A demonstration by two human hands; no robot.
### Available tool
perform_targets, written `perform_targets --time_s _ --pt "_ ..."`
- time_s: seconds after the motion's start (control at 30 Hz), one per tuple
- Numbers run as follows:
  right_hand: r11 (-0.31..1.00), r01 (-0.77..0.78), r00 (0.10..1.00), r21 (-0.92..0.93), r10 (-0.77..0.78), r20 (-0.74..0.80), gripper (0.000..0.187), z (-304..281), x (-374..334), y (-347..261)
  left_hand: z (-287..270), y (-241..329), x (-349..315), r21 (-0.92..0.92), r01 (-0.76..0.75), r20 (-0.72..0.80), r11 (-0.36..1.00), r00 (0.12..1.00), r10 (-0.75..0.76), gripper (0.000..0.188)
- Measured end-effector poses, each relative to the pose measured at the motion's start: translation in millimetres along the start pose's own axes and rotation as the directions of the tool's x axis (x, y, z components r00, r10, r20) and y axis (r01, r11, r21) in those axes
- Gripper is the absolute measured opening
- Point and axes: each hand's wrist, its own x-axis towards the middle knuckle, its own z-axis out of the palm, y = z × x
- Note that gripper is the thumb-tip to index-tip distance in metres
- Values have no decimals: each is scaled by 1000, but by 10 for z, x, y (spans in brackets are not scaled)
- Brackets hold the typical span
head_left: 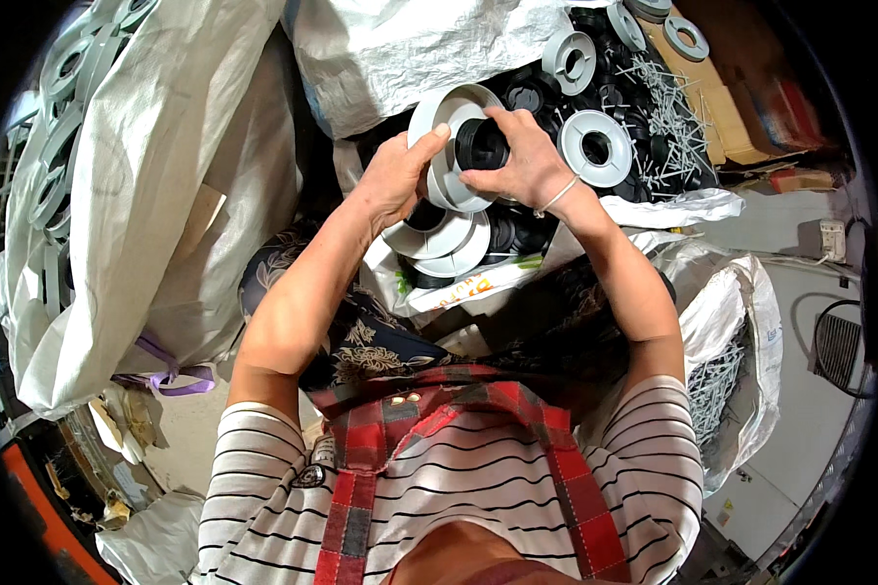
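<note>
My left hand (400,177) is closed on the rim of a light grey flanged plastic ring (446,107), thumb on top, holding it tilted over my lap. At the ring's middle my right hand (535,161) pinches a black ribbed round plastic part (482,145) between thumb and fingers. Whether the black part is seated in the ring or only held against it, I cannot tell. Just below my hands lie more grey flanged discs (463,255). Another grey disc (609,174) rests beside my right wrist, on a heap of black round parts (525,96).
Thin grey pins (668,122) are scattered over the heap's right side, near cardboard (707,107). A tall white woven sack (146,185) stands at left, grey rings (54,195) behind it. At right, an open white bag (761,361) holds more pins (717,395).
</note>
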Motion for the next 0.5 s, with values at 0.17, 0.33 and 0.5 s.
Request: perform_targets --time_s 0.17,0.33,0.5 --pt "897 403 915 -182 -401 50 83 26 -11 104 -29 112 -27 13 115 78 993 990 -116 36" --pt "754 583 805 -303 -587 90 85 -8 -51 59 -98 103 4 11 167 87 986 982 -168 37" --pt "783 546 834 -296 -540 109 85 -9 -124 -12 -113 119 10 -17 219 97 976 971 -216 36"
